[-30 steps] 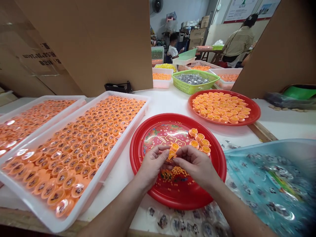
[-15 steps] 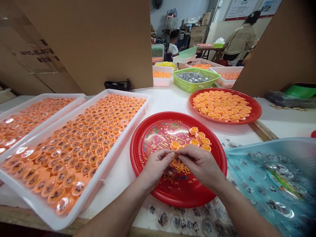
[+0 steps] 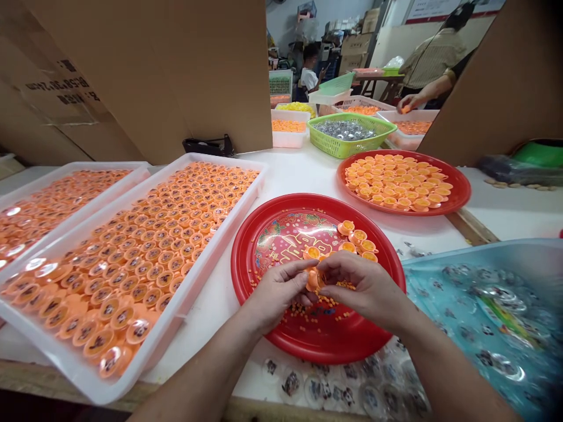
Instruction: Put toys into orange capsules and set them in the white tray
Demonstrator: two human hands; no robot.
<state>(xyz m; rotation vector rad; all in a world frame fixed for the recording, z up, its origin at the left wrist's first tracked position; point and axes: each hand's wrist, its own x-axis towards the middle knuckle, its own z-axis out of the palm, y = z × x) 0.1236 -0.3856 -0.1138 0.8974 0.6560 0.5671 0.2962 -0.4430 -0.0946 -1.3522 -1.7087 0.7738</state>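
Both my hands meet over a red round tray (image 3: pixel 281 223) with a printed pattern. Between them is a small orange toy cup (image 3: pixel 313 280), tilted, partly hidden by the fingers. My left hand (image 3: pixel 281 293) grips its left side with thumb and fingers. My right hand (image 3: pixel 356 281) is curled round its right side, fingertips against it. Several more orange cups (image 3: pixel 358 237) stand on the tray just beyond my hands. Tiny orange pellets (image 3: pixel 325 302) lie scattered on the tray under and around my fingers.
A white bin (image 3: pixel 255 193) of cups with printed clear covers stands left. Behind is a second red tray (image 3: pixel 460 190) full of cups. A blue bin (image 3: pixel 431 264) of clear covers is at right. Loose clear discs (image 3: pixel 314 391) lie in front. Cardboard panels (image 3: pixel 176 76) flank the table.
My hands have turned the cup, and my right fingers have spread round its side. A co-worker's hand holding something orange has appeared over a far bin.
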